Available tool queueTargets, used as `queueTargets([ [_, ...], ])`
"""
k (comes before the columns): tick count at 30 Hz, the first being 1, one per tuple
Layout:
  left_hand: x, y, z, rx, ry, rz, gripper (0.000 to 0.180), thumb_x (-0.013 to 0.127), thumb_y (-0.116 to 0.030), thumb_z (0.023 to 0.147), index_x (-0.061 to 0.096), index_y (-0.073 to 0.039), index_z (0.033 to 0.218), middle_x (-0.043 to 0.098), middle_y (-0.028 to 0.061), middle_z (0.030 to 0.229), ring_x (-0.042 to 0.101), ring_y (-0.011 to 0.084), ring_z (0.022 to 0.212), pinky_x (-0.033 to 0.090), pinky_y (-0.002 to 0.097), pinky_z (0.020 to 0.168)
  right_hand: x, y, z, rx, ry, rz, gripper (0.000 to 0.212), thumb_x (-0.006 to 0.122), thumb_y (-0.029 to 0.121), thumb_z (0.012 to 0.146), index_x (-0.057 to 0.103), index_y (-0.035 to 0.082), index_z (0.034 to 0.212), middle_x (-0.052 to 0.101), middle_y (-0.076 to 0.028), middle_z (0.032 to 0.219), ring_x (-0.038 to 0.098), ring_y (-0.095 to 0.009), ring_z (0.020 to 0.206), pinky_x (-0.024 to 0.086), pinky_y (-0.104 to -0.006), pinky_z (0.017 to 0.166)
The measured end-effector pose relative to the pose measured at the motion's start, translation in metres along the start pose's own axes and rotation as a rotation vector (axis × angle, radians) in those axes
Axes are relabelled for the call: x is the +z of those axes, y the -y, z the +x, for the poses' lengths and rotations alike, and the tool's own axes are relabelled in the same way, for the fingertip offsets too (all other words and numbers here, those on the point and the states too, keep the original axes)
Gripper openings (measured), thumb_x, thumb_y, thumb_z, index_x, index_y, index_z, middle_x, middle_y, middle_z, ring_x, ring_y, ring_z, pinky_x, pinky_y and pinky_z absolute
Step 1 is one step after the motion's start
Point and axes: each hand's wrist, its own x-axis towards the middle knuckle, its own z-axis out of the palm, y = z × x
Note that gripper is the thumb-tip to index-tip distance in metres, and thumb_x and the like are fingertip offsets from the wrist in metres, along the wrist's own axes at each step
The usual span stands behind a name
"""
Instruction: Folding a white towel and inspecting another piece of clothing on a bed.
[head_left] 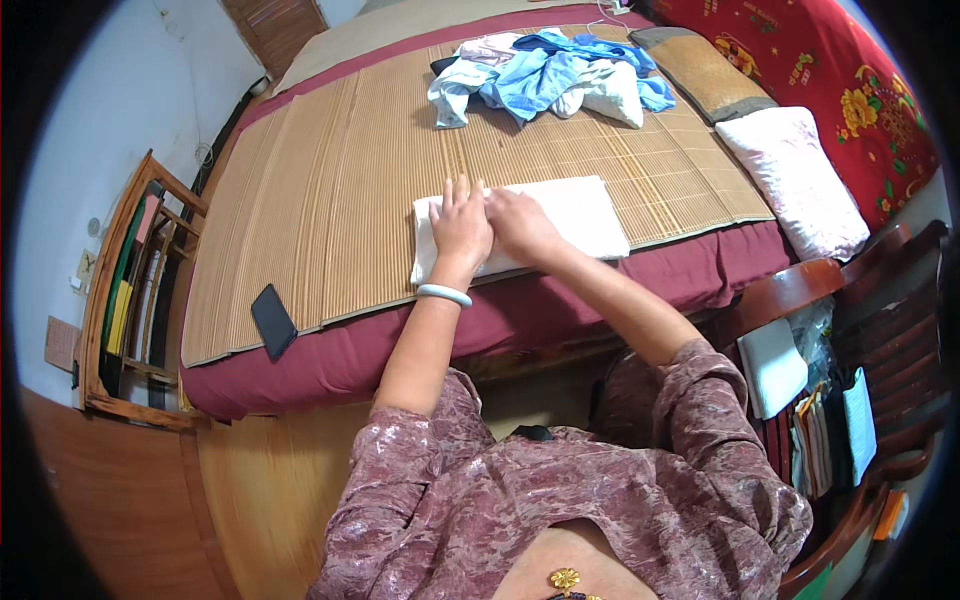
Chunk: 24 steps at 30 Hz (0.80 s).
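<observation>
A white cloth [585,210], folded into a flat rectangle, lies near the front edge of the bed mat. My left hand [462,225] rests flat on its left part with the fingers stretched away from me; a pale bangle circles that wrist. Right beside it, my right hand [522,228] is closed, its bent fingers gripping the cloth next to my left fingers. The right fingertips are partly hidden. Farther back on the mat sits a loose heap of blue and white clothes [550,75].
The bamboo mat [330,190] covers the bed over a maroon sheet [690,265]. A black phone [273,320] lies at the mat's front left corner. Pillows [795,180] line the right side. A wooden chair [790,298] holding folded clothes stands at my right, a wooden frame [105,330] at left.
</observation>
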Motion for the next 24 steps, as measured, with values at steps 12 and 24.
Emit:
queueTargets([
  [12, 0.010, 0.030, -0.016, -0.120, 0.194, 0.100, 0.068, 0.042, -0.053, 0.093, 0.034, -0.012, 0.146, 0.024, 0.0144, 0.155, 0.017, 0.0303, 0.145, 0.014, 0.0543, 0.115, -0.021, -0.060, -0.033, 0.499, 0.301, -0.196, 0.072, 0.032, 0.058, 0.094, 0.032, 0.011, 0.147, 0.025, -0.014, 0.155, 0.019, -0.025, 0.145, 0.012, -0.0466, 0.117],
  [24, 0.001, 0.035, -0.023, -0.228, 0.145, 0.041, 0.069, 0.041, -0.056, 0.093, 0.035, -0.012, 0.146, 0.024, 0.0115, 0.155, 0.013, 0.0286, 0.146, 0.012, 0.0562, 0.115, -0.044, -0.104, -0.079, 0.816, 0.140, -0.293, 0.067, 0.040, 0.053, 0.094, 0.036, 0.009, 0.144, 0.031, -0.013, 0.152, 0.023, -0.025, 0.143, 0.011, -0.0550, 0.115],
])
